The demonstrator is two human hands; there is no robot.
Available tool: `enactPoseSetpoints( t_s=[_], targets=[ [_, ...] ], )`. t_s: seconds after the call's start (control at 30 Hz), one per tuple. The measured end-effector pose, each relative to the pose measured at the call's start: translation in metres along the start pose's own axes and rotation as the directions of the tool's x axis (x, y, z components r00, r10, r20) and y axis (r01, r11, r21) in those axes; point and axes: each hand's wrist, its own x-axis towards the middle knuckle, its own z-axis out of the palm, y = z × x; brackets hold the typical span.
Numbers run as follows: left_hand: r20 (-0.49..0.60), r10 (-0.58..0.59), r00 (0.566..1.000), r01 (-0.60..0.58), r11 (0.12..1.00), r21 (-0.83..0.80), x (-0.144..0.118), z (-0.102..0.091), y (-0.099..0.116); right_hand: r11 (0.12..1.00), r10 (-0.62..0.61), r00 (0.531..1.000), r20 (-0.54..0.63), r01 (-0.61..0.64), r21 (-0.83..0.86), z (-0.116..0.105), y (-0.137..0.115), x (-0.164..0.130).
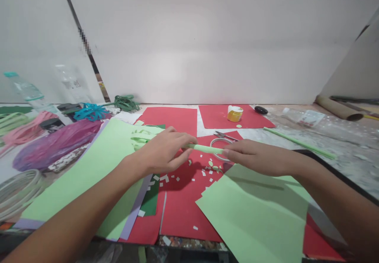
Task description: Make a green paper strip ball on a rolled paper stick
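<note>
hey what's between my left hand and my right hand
In the head view, a narrow light green piece spans from your left hand to your right hand, above the red sheet.

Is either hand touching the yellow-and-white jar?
No, the jar stands on a red sheet, while the left hand and right hand hold a light-green strip.

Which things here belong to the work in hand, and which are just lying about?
Seem part of the work:
- light green tube, held between left hand and right hand
- light green sheet, below the right hand
- scissors, close by

Probably just lying about:
- pink-purple bag
- clear plastic bottle, far right
- brown cardboard tube
</note>
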Motion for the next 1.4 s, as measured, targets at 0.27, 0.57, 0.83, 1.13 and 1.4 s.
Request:
enactPoseSetpoints(
  t_s=[0.27, 0.57, 0.83, 1.13, 1.4],
  targets=[
    [-0.181, 0.114, 0.977, -0.092, 0.987, 0.129, 0.002, 0.01, -0.005, 1.0, 0.026, 1.0, 0.017, -0.026, -0.014, 0.001, -0.001, -0.001],
    [-0.287, 0.243, 0.927, -0.144, 0.934, 0.326, 0.003, 0.013, -0.002, 1.0, 0.005, 1.0, 0.015, -0.005, -0.022, 0.0, -0.001, -0.002],
    [-0.243, 0.186, 0.952, -0.098, 0.937, 0.334, 0.003, 0.017, 0.0, 1.0, 0.009, 1.0, 0.014, -0.008, -0.023, 0.004, -0.001, 0.0],
    [-0.079, 0.185, 0.98, -0.148, 0.928, 0.343, 0.003, 0.02, 0.003, 0.997, -0.001, 1.0, -0.001, 0.0, -0.073, 0.008, -0.004, 0.002],
    [-0.019, 0.229, 0.973, -0.209, 0.917, 0.341, 0.007, 0.027, 0.016, 0.989, -0.063, 0.998, -0.031, 0.058, -0.139, 0.022, -0.016, 0.003]
  ],
)
